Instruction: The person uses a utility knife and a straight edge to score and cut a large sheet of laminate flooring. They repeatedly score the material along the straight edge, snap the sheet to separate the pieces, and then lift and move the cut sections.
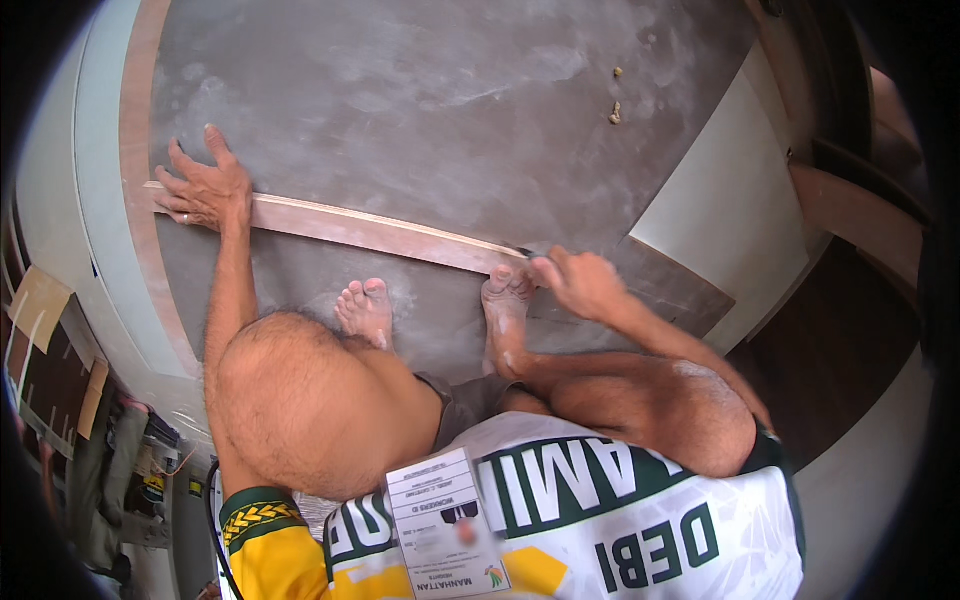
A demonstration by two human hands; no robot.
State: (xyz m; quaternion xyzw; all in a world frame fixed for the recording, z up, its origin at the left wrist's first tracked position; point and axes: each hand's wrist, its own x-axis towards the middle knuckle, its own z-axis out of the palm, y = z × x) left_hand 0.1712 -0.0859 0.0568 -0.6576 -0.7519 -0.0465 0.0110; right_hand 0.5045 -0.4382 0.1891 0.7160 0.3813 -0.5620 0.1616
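A long, narrow wooden strip (375, 236) lies across the grey board (400, 110), slanting down from left to right. My left hand (207, 187) rests over its left end, fingers spread and pressing on it. At the other end, my right hand (585, 282) is closed around a slim dark tool (519, 251). The tool's tip meets the strip's right end; most of it is hidden in my fingers, so its exact kind cannot be made out. My bare right foot (507, 290) touches the strip just beside that hand.
My left foot (366, 312) stands on the board. Small yellowish lumps (615, 114) lie at the upper right. A pale panel (720, 180) borders the board there. Another wooden strip (138, 150) runs along the left edge. Bags and tools (140, 470) crowd the lower left.
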